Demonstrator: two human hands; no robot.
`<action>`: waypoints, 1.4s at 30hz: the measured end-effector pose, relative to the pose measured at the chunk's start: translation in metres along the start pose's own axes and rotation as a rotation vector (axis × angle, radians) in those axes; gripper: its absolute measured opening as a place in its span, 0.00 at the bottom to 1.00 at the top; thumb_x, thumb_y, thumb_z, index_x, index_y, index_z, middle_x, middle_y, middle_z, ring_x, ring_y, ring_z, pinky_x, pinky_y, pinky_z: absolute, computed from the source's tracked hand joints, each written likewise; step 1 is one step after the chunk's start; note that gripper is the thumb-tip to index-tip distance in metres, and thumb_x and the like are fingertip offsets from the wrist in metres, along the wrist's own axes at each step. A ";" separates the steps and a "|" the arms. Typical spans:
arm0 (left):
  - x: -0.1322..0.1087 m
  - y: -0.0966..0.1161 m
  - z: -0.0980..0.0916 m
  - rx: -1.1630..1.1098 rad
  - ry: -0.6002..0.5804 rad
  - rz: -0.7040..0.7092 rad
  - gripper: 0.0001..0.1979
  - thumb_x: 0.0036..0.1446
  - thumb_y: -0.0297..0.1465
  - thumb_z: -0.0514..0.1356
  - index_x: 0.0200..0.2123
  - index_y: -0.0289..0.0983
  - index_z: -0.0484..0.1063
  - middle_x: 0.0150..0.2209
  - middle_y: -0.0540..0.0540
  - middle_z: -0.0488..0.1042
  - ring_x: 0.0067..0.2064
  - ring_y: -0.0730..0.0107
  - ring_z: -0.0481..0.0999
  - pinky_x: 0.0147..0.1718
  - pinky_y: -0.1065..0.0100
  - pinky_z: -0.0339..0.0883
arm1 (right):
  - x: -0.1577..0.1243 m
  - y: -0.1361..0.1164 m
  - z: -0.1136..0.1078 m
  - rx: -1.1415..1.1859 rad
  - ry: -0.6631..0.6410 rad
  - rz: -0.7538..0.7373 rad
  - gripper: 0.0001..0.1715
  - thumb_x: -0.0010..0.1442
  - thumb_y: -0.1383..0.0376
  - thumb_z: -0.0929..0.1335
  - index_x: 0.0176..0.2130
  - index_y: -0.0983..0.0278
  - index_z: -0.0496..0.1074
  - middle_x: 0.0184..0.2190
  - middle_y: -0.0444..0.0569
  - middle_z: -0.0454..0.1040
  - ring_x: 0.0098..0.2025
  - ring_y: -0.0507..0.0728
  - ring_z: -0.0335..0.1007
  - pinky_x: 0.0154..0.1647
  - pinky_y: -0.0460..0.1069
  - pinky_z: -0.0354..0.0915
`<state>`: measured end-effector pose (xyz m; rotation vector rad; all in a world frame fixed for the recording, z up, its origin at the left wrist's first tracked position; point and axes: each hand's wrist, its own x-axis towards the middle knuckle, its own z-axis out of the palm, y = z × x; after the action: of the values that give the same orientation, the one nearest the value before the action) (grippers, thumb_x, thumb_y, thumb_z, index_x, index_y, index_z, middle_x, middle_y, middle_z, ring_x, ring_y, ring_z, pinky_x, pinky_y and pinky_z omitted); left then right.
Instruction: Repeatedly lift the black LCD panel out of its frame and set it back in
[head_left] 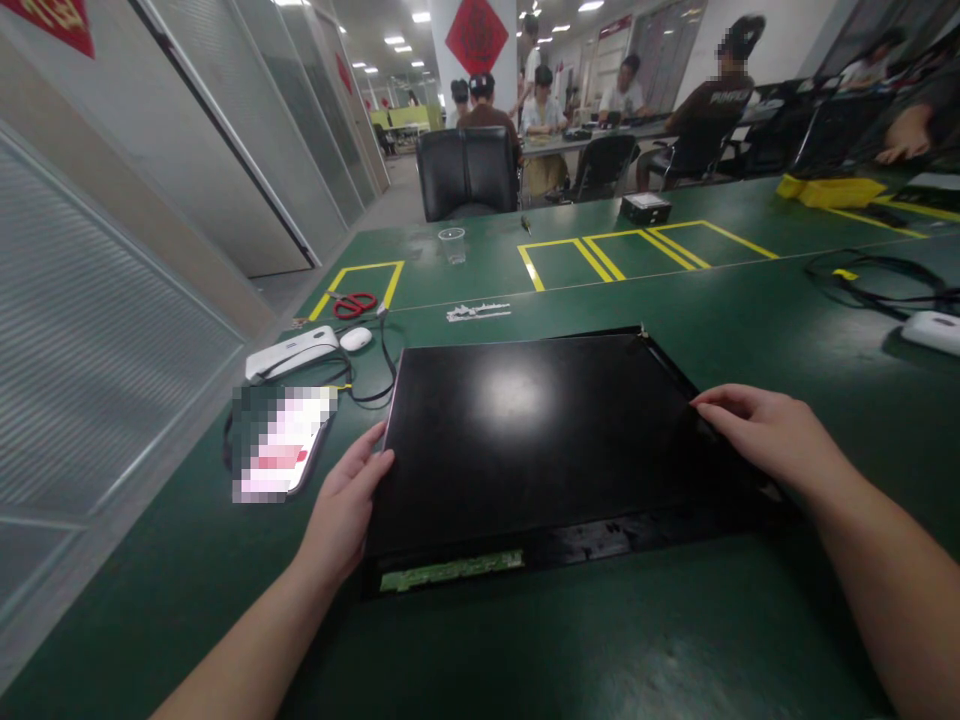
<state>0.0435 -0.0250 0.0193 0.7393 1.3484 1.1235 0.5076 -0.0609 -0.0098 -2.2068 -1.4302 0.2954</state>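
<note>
Your left hand (341, 510) and right hand (765, 435) lie flat on the panel (525, 430) at its side edges; whether either grip pinches is unclear. Uneven lifting could flex and crack it.

The black panel (525, 430) at frame centre looks glossy and smooth, catching a bright glare. The green table (600, 640) has a dull, rubbery sheen. Upper centre, a clear plastic cup (451, 243).

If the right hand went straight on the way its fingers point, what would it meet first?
The right hand rests on the right edge of the black panel; going on leftward it would cross the panel's bare face, which looks free, though depth is unclear.
</note>
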 end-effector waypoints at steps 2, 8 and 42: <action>0.000 0.000 0.000 -0.001 0.003 -0.004 0.38 0.44 0.33 0.73 0.61 0.36 0.74 0.41 0.43 0.87 0.46 0.48 0.86 0.39 0.61 0.80 | 0.000 -0.001 0.000 0.002 -0.001 0.008 0.15 0.55 0.50 0.70 0.34 0.54 0.82 0.27 0.47 0.81 0.30 0.60 0.75 0.34 0.55 0.67; -0.002 0.002 0.002 -0.001 0.020 0.004 0.34 0.44 0.33 0.73 0.57 0.36 0.77 0.40 0.42 0.87 0.46 0.47 0.87 0.36 0.61 0.81 | -0.001 -0.005 -0.003 0.022 -0.012 0.043 0.17 0.53 0.49 0.69 0.34 0.55 0.82 0.28 0.47 0.81 0.31 0.61 0.75 0.35 0.55 0.66; 0.040 -0.014 -0.047 1.059 -0.099 0.512 0.30 0.57 0.50 0.62 0.55 0.37 0.82 0.68 0.32 0.69 0.70 0.35 0.67 0.71 0.40 0.56 | 0.000 -0.008 -0.007 0.163 -0.060 0.181 0.21 0.50 0.48 0.71 0.36 0.59 0.83 0.30 0.50 0.82 0.32 0.61 0.76 0.37 0.55 0.65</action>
<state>-0.0044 -0.0019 -0.0145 1.9599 1.6896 0.6487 0.5043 -0.0603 -0.0003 -2.2116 -1.1919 0.5252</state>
